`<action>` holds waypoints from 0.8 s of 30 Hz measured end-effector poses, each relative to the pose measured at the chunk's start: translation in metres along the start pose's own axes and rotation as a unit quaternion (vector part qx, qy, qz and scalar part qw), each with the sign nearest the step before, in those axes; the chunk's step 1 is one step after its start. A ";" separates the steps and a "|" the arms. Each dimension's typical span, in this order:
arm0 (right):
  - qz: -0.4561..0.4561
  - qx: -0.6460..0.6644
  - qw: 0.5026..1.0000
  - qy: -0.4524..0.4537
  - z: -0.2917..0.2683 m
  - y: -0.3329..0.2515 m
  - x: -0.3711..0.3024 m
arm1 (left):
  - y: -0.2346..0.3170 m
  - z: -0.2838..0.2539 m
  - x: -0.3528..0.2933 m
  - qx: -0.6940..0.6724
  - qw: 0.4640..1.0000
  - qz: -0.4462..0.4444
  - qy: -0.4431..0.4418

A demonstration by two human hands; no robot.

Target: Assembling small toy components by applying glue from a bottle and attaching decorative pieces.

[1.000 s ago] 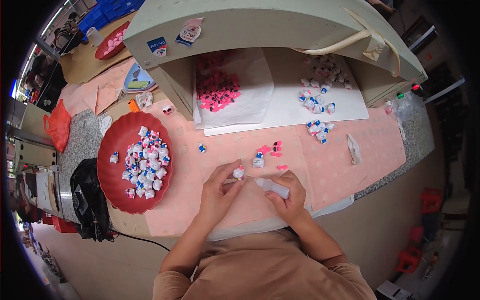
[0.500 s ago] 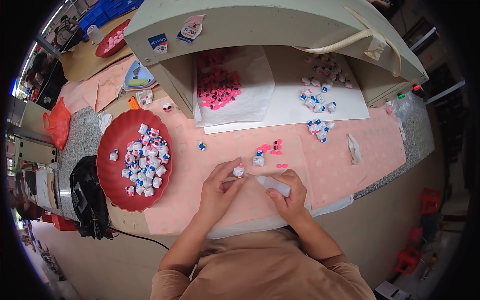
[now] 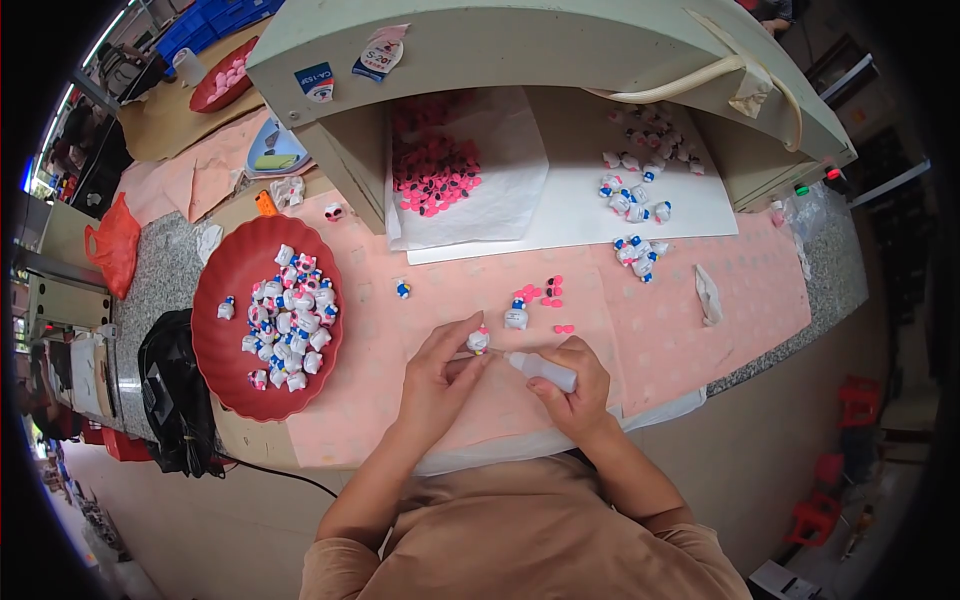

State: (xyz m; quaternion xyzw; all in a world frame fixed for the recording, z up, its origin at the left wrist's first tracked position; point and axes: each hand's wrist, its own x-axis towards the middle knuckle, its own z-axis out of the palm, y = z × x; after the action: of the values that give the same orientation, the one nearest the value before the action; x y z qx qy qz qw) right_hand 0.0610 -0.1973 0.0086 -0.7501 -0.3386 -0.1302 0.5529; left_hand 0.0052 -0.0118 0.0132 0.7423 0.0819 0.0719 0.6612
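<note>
Between the thumb and fingers of my left hand (image 3: 437,377) is a small white figurine (image 3: 478,341). My right hand (image 3: 583,391) grips a translucent squeeze bottle (image 3: 546,371) lying tilted, its thin nozzle pointing left at the figurine; whether the tip touches it I cannot tell. Just beyond my hands stands a white and blue figurine (image 3: 516,314), beside several small pink pieces (image 3: 553,291). Farther left a single blue and white figurine (image 3: 403,289) lies on the pink table covering (image 3: 370,370).
A red scalloped bowl (image 3: 215,362) at the left holds many figurines. Behind the hands, a grey-green hooded box (image 3: 450,70) covers a white cloth with pink pieces (image 3: 436,178) and more figurines (image 3: 632,204). A crumpled white tissue (image 3: 708,296) lies at the right, a black bag (image 3: 172,390) far left.
Both hands hold nearly the same pose, with the bottle's nozzle still at the figurine. The whole view has shifted very slightly.
</note>
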 end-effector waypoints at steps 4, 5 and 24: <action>0.011 0.010 1.000 -0.012 -0.002 0.000 -0.002 | -0.003 0.000 0.000 0.011 1.000 0.003 -0.002; 0.006 0.004 1.000 -0.009 -0.002 -0.001 -0.001 | -0.004 0.000 0.000 -0.016 1.000 -0.004 0.002; 0.008 0.015 1.000 0.017 -0.003 0.000 -0.001 | -0.003 0.000 -0.001 -0.150 0.985 -0.077 -0.028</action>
State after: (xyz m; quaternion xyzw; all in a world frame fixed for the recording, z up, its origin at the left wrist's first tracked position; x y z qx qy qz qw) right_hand 0.0610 -0.2004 0.0096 -0.7422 -0.3253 -0.1337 0.5705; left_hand 0.0038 -0.0115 0.0102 0.6279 0.1084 0.0110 0.7706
